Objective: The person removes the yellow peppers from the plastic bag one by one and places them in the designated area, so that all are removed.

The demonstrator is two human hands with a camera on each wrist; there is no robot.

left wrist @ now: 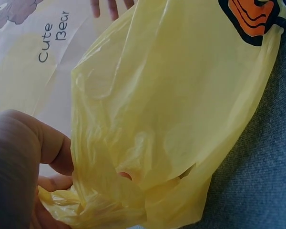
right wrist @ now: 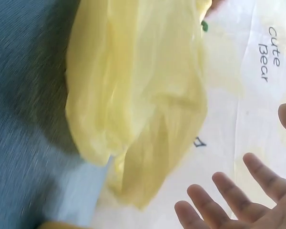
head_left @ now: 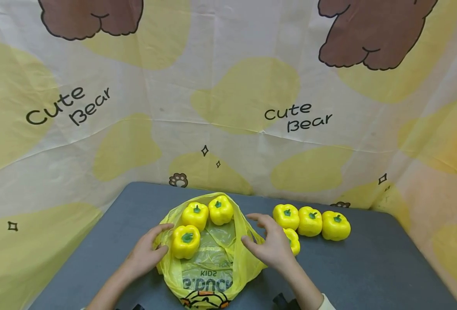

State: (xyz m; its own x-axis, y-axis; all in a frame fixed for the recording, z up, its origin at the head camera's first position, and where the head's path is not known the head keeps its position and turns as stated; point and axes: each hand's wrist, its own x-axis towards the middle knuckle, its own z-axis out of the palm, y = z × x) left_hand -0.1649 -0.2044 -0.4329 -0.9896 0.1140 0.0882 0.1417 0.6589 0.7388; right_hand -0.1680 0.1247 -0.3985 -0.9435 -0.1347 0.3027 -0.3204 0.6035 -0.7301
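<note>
Gripping the yellow bag [head_left: 245, 262] at its left edge, the left hand [head_left: 145, 253] faces the widely spread right hand [head_left: 274, 246]; three peppers [head_left: 184, 247] lie inside.

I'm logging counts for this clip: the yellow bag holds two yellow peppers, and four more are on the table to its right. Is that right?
Not quite: the yellow bag holds three yellow peppers, as the head view shows, and four more peppers are on the table to its right.

"Cute Bear" stands twice on the backdrop [head_left: 228, 94], with flipped "KIDS" and "B.DUCK" on the yellow bag [head_left: 249, 260].
</note>
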